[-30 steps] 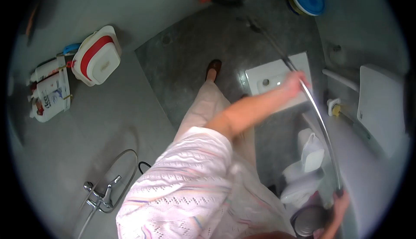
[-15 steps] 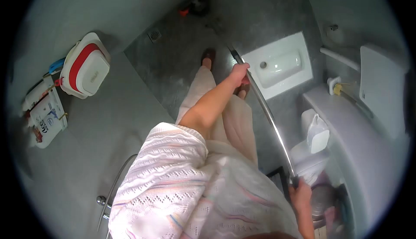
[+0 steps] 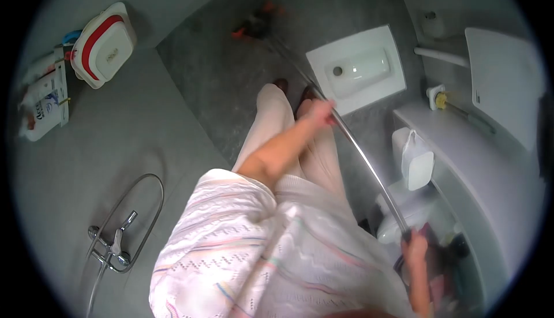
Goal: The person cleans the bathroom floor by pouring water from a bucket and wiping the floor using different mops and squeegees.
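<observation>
A long metal pole [image 3: 369, 165] slants from the lower right up to a blurred dark brush head with orange ends [image 3: 258, 22] on the grey floor. My left hand [image 3: 319, 113] is wrapped round the pole at its middle, above my feet. Lower down at the right, my right hand [image 3: 414, 245] grips the pole's dark near end. The brush head lies to the left of the white squat toilet [image 3: 358, 71], and the pole passes close by the toilet's left corner.
A shower mixer [image 3: 118, 243] with a hose is on the left wall. Above it hang a red and white basin [image 3: 107, 44] and bottles [image 3: 46, 101]. At the right are a ledge [image 3: 456, 145], a cistern [image 3: 499, 81], a white bag [image 3: 416, 162] and stacked containers.
The brush head first swept left across the floor from the top, then came down towards my feet. Both hands have kept hold of the pole. My view has shifted too.
</observation>
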`<action>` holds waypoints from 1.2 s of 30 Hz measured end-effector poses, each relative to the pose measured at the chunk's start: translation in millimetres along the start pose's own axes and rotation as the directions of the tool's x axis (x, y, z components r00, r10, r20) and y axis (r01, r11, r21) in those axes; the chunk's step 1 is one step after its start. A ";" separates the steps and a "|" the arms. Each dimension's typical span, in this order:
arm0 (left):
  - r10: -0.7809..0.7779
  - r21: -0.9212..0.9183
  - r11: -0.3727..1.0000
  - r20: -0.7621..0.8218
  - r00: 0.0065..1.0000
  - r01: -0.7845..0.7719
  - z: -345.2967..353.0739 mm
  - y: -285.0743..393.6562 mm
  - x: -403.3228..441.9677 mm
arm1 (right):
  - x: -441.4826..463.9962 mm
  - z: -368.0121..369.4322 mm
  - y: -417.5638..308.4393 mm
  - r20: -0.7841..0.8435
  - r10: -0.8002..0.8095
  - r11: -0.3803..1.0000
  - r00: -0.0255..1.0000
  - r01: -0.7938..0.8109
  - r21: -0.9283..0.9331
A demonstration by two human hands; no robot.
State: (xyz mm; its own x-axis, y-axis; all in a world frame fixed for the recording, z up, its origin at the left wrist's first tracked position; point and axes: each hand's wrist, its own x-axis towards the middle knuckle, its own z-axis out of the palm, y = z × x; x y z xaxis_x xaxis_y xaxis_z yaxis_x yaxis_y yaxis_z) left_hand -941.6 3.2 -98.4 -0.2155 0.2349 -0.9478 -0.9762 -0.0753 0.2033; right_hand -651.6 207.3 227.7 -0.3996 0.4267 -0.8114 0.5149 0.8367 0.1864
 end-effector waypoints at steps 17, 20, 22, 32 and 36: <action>0.274 0.119 0.960 -0.251 0.928 -0.252 -59.4 -22.8 54.9 | 51.8 -9.2 -72.1 -0.082 -0.293 0.952 0.953 0.299 0.072; 0.238 0.057 0.971 -0.173 0.956 -0.231 50.7 -103.6 33.1 | 19.7 -16.4 28.8 -0.118 -0.143 0.989 0.983 0.138 -0.047; 0.214 0.102 0.974 -0.115 0.970 -0.202 120.6 -155.0 15.0 | -7.6 -29.9 84.3 -0.151 -0.012 0.992 0.988 -0.007 -0.126; 0.043 -0.142 0.990 0.125 0.991 -0.025 257.9 -274.2 -56.3 | -93.7 -0.7 320.7 -0.362 0.136 0.986 0.922 -0.090 0.141; 0.119 -0.077 0.990 0.004 0.993 -0.119 213.8 -264.2 -74.0 | -63.9 21.5 275.9 -0.172 0.042 0.931 0.984 0.024 0.365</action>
State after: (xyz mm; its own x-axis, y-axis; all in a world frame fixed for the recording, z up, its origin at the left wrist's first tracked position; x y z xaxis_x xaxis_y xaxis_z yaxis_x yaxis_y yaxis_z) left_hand -672.7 213.0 -29.5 -0.3305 0.2277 -0.9159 -0.9390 -0.1774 0.2948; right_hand -467.7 403.6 319.1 -0.5019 0.5141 -0.6955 0.7465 0.6636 -0.0482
